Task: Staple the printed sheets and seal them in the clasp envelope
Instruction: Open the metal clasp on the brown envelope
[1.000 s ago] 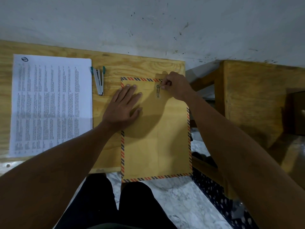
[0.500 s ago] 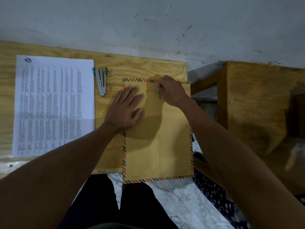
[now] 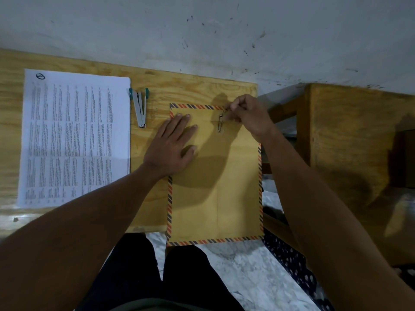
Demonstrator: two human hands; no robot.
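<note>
A brown clasp envelope [image 3: 215, 187] with a striped red-and-blue border lies on the wooden table [image 3: 190, 90], its lower end hanging over the table's front edge. My left hand [image 3: 174, 145] lies flat on the envelope's upper left part, fingers straight. My right hand [image 3: 248, 116] is at the envelope's top edge and pinches the upper end of the metal clasp [image 3: 220, 123]. The printed sheets [image 3: 74, 135] lie flat on the left of the table. A small silver stapler [image 3: 140, 106] with teal ends sits between the sheets and the envelope.
A white, marked wall [image 3: 202, 30] runs behind the table. A second wooden piece of furniture [image 3: 359, 142] stands to the right, across a narrow gap. Below are my dark-clothed legs [image 3: 157, 277], a marble floor and a dotted dark cloth [image 3: 298, 261].
My right hand went down over the clasp, then moved back to the envelope's top edge, drawing the clasp's upper end up with it. My left hand has stayed flat on the envelope.
</note>
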